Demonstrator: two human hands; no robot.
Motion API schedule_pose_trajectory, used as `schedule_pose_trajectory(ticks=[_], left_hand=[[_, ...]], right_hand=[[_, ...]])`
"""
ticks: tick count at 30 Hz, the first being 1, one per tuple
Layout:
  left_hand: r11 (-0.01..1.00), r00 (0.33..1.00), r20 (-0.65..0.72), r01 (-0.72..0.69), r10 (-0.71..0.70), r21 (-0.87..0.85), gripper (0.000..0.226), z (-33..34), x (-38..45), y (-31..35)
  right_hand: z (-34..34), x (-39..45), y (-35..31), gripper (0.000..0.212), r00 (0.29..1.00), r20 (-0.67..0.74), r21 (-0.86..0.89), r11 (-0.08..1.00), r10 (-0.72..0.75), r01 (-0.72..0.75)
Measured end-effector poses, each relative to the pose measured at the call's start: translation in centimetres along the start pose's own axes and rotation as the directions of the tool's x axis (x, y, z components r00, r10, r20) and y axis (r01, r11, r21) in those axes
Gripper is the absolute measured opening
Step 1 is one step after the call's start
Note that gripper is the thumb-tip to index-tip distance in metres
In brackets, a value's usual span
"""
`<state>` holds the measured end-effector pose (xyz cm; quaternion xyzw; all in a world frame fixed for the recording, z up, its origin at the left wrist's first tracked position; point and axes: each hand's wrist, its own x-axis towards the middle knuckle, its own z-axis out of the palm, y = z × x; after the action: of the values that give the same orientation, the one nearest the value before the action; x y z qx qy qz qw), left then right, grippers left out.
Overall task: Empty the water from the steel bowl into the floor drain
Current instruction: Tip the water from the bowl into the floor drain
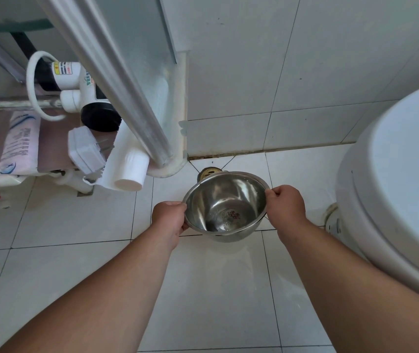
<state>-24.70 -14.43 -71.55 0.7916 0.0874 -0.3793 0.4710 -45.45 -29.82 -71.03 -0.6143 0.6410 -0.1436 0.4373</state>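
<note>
The steel bowl (pixel 225 206) hangs above the white tiled floor, held by its rim on both sides. My left hand (pixel 169 217) grips the left rim and my right hand (pixel 286 203) pinches the right rim. The bowl's far rim is tipped slightly away from me. Its inside is shiny, with a little water low in the bottom over a printed mark. The floor drain (pixel 209 172), a round brass-coloured fitting, lies just beyond the far rim near the wall corner; the bowl hides part of it.
A white toilet (pixel 397 189) fills the right side, close to my right arm. A metal door frame post (pixel 127 98) slants down at the left, with a shelf of bottles, a plug and a white tube (pixel 129 171) behind it. Tiled wall (pixel 305 72) stands behind the drain.
</note>
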Motion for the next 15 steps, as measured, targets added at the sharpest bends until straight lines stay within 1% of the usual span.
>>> schedule_pose_trajectory(ticks=[4, 12, 15], left_hand=[[1.0, 1.0, 0.004, 0.003, -0.003, 0.0, 0.021, 0.04, -0.07, 0.01], [1.0, 1.0, 0.002, 0.013, -0.013, -0.02, 0.018, -0.05, -0.1, -0.01], [1.0, 1.0, 0.006, 0.014, -0.014, -0.024, 0.019, -0.19, 0.05, -0.05]], right_hand=[[-0.06, 0.03, -0.14, 0.037, 1.0, 0.005, -0.015, 1.0, -0.005, 0.005], [-0.2, -0.07, -0.4, 0.051, 0.999, 0.005, -0.083, 0.996, -0.043, 0.043], [-0.22, -0.2, -0.51, 0.053, 0.999, 0.01, -0.093, 0.995, -0.045, 0.046]])
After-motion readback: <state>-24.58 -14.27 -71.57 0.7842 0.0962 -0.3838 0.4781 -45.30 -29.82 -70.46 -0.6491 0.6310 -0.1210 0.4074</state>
